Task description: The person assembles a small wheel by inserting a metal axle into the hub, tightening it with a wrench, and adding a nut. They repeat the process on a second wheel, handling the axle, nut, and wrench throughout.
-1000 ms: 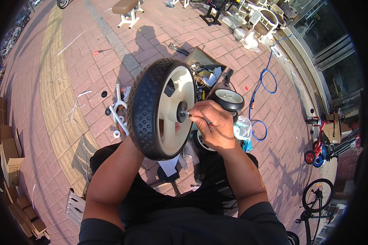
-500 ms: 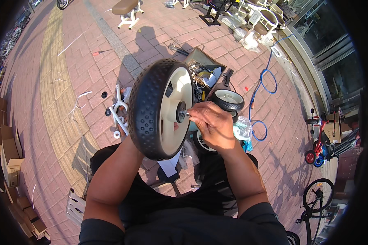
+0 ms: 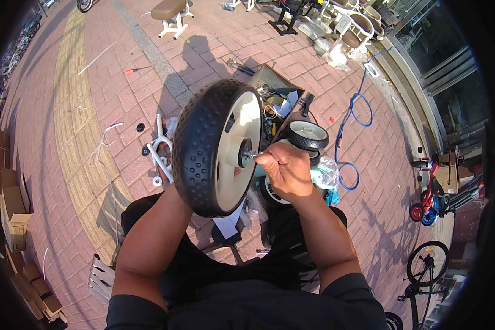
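A large wheel [image 3: 199,148] with a dimpled black tyre and a cream rim stands upright in front of me. My left hand [image 3: 236,171] holds it from behind; the tyre hides most of that hand, and a fingertip shows through an opening in the rim. At the black hub [image 3: 243,153], a small shiny metal axle end or bolt [image 3: 252,155] sticks out to the right. My right hand [image 3: 286,170] pinches its outer end between thumb and curled fingers.
Beyond the wheel lies an open toolbox [image 3: 269,77] full of tools and wires. Another wheel [image 3: 308,135] rests right of it, beside clear plastic bags [image 3: 325,173]. White frame parts [image 3: 160,147] lie left. A blue hose [image 3: 341,140] winds across the paving.
My right hand has rolled over at the hub, its fingers now curled in more tightly. The wheel has shifted very slightly to the right.
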A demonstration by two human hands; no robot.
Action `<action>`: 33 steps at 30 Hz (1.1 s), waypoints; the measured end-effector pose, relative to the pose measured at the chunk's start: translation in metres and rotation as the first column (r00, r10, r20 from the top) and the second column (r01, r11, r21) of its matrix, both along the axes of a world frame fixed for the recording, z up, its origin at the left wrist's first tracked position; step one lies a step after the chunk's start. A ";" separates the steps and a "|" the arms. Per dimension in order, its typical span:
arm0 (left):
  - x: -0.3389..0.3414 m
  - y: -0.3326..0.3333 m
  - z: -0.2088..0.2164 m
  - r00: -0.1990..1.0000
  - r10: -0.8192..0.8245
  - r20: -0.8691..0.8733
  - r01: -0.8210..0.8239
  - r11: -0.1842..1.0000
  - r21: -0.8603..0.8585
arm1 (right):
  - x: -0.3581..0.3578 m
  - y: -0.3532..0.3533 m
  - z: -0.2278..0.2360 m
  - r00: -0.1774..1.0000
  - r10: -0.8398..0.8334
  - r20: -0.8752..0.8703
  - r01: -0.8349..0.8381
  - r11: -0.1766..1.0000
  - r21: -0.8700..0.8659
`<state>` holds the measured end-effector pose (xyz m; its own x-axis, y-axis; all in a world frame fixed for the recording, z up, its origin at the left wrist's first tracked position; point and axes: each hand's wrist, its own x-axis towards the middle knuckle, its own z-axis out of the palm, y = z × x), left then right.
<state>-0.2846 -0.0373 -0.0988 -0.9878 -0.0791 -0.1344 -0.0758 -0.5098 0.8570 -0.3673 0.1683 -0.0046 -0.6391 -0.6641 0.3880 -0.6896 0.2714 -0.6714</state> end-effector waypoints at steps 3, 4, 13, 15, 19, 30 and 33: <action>-0.001 -0.001 -0.003 1.000 0.001 0.020 -0.003 0.995 0.096 | 0.005 0.000 0.000 0.994 -0.025 0.110 0.040 0.990 -0.139; -0.001 -0.001 -0.003 0.997 0.004 0.078 -0.022 0.975 0.221 | 0.008 0.000 -0.001 0.986 -0.022 0.165 0.052 0.982 -0.180; -0.002 -0.006 0.005 0.993 0.036 0.115 -0.062 0.972 0.229 | 0.001 -0.002 -0.013 0.998 -0.066 0.003 0.066 0.998 0.023; 0.000 -0.005 0.008 1.000 0.021 -0.009 -0.021 0.997 -0.071 | 0.000 -0.003 -0.013 0.998 0.021 -0.057 -0.018 0.998 0.061; 0.002 -0.005 0.011 0.996 -0.006 -0.091 -0.017 0.966 -0.257 | 0.000 -0.003 -0.013 0.991 -0.129 0.042 0.121 0.979 0.164; -0.009 -0.006 0.019 0.987 0.151 0.062 -0.162 0.951 0.264 | 0.002 0.001 -0.013 0.974 -0.122 0.191 0.132 0.990 -0.040; -0.020 -0.007 0.034 0.938 0.254 0.237 -0.275 0.960 0.056 | 0.008 -0.001 -0.010 0.914 0.200 0.352 -0.089 0.948 -0.307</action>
